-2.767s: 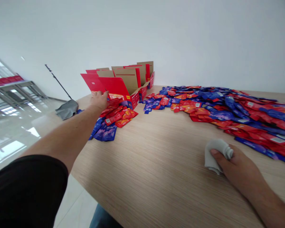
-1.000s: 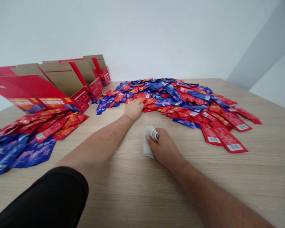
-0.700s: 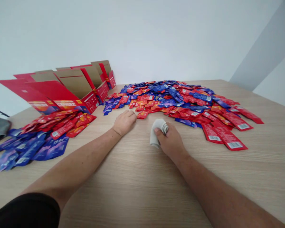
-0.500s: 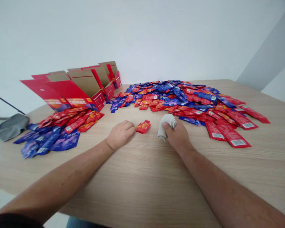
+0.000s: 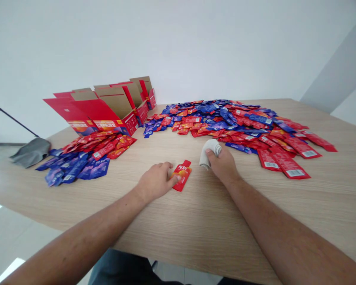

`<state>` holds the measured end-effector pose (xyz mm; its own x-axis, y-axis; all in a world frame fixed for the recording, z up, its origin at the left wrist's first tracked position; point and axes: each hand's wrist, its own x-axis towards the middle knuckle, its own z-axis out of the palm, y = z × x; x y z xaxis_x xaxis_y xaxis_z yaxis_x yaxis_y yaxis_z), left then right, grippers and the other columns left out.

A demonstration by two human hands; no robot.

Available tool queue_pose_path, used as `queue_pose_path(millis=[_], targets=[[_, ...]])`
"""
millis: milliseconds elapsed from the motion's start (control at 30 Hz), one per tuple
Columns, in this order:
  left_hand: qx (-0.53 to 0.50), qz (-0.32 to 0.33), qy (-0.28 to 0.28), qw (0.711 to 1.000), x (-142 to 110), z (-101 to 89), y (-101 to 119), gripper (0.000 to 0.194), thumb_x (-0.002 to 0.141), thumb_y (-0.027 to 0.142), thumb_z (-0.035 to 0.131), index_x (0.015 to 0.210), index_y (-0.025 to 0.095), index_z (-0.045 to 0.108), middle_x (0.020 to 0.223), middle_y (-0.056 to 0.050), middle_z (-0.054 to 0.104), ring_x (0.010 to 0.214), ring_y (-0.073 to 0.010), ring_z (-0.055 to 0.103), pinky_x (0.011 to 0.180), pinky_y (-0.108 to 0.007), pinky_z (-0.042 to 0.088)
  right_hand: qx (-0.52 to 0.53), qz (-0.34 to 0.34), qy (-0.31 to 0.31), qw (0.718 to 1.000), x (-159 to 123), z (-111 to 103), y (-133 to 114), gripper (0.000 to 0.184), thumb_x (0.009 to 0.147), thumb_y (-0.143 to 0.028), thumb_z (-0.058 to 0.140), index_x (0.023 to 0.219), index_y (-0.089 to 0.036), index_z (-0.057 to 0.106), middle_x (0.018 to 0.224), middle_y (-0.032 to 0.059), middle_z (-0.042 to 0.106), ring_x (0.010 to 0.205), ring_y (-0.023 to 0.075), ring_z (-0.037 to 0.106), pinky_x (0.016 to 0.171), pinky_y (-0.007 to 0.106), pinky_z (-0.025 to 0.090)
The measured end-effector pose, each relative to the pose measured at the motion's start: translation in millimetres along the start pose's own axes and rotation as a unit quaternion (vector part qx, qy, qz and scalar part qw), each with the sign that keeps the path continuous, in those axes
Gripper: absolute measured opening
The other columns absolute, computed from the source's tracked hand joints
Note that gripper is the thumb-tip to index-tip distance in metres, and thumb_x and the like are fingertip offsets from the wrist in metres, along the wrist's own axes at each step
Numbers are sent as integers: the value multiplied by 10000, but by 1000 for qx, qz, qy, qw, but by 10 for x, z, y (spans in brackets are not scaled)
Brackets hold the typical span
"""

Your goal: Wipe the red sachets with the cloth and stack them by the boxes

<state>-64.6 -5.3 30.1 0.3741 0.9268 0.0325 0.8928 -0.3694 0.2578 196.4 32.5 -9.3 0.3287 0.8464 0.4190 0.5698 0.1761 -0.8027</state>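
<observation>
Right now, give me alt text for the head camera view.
The left hand touches a red foil sachet on a wooden table, while the right hand holds a pale grey cloth beside a heap of red and blue sachets.

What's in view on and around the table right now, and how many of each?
large sachet pile: too many to count, red and blue, right side of the wooden table
small sachet pile: too many to count, red and blue, left side, in front of the boxes
single red sachet: one, red, on the table by the left hand
open cardboard boxes: several, red and tan, far side, by the wall
grey cloth: one, grey, far left
black pole: one, black, far left
white cloth: one, white, in the right hand
left hand: one, fingertips at the sachet
right hand: one, holding the cloth
</observation>
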Motion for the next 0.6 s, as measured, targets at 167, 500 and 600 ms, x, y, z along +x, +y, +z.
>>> queue_pose_path(millis=[167,500,600], targets=[[21,-44,-47,998,222,106,330,765,733,623,743,1322,162,581,1096,-197,718,1015,-392,690,808,-439,514,2,-7,0,1000,0,-8,0,374,847,-471,579,1051,-177,684,1046,144,723,1005,317,651,957,523,505],[-265,-95,-72,957,460,81,228,173,755,298,705,877,183,664,770,-54,710,705,-219,660,640,-316,468,3,-19,-16,1000,17,-51,-80,342,863,-466,573,1049,-192,659,1036,123,712,981,301,642,920,492,511],[-541,-118,-70,830,474,156,242,341,718,243,727,1027,189,592,860,-38,707,720,-203,682,617,-307,523,-14,-70,-35,997,-58,-66,-207,257,879,-454,585,963,-216,633,958,97,675,936,286,619,877,462,515]])
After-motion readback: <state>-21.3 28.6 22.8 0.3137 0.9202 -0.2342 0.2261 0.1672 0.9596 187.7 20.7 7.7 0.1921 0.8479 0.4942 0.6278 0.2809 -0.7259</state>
